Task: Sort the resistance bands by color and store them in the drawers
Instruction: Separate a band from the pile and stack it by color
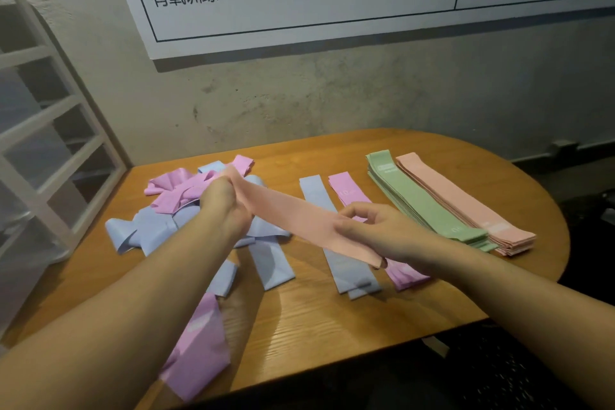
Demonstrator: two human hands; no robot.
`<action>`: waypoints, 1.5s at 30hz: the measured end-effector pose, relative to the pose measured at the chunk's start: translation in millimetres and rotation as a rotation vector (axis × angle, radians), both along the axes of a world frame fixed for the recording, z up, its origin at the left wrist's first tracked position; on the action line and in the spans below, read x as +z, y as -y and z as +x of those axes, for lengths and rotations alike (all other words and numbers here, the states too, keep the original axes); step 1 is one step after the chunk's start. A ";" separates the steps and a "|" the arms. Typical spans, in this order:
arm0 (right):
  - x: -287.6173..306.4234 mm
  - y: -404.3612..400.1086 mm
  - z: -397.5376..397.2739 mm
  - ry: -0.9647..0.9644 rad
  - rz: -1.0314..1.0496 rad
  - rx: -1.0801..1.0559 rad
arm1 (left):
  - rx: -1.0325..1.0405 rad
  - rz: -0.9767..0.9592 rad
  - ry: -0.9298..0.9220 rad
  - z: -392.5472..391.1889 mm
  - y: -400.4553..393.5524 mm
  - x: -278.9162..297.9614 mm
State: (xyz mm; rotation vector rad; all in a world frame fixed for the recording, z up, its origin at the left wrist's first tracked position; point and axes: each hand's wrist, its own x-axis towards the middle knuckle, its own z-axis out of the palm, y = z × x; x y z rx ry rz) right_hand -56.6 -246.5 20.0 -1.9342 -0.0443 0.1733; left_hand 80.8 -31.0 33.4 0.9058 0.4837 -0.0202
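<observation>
Sorting is in hand: the right hand (376, 230) pinches the near end of a peach band (299, 216) and the left hand (223, 200) grips its far end, above the tabletop (316, 316). Next, I judge, it goes on the peach stack (466, 203), right of the band; the drawers (43, 143) stand far left.

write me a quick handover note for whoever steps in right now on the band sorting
Left hand grips the far end of a peach band; right hand pinches its near end, band stretched flat above the table.
Sorted stacks, left to right: blue stack, purple stack, green stack, peach stack.
Unsorted: mixed pile of blue and purple bands at left, plus a loose purple band at the near edge.
Left to do: lay the held band on the peach stack, finish the pile, then store all in the drawer unit.
</observation>
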 end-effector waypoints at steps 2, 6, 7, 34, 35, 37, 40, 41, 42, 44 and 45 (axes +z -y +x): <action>1.2 12.5 -1.8 0.006 0.036 -0.039 | -0.059 0.008 0.034 0.4 16.5 3.9; 8.3 40.9 -8.0 0.002 0.026 -0.094 | -0.112 0.035 0.039 -3.7 52.3 9.9; 11.5 48.0 -10.4 -0.003 0.001 -0.111 | -0.132 0.042 0.050 -3.9 62.7 11.1; -5.5 246.2 -16.4 -0.167 -0.365 -0.504 | -0.628 1.103 0.538 95.9 299.0 -1.5; -7.1 247.6 -13.8 -0.181 -0.357 -0.495 | -0.644 1.133 0.556 99.4 303.5 -4.5; -9.2 249.0 -9.0 -0.230 -0.333 -0.450 | -0.692 1.224 0.608 105.2 310.3 -9.6; -10.1 249.1 -2.6 -0.337 -0.360 -0.348 | -0.762 1.386 0.682 110.0 316.8 -15.5; -10.8 249.3 -0.7 -0.353 -0.383 -0.325 | -0.776 1.434 0.703 111.2 318.4 -17.8; -11.6 249.7 1.0 -0.358 -0.403 -0.310 | -0.787 1.470 0.723 111.5 320.1 -19.4; -14.8 251.5 2.8 -0.361 -0.441 -0.293 | -0.815 1.514 0.744 111.5 323.4 -22.4; -16.4 252.3 2.7 -0.364 -0.473 -0.286 | -0.832 1.540 0.750 111.8 324.7 -23.6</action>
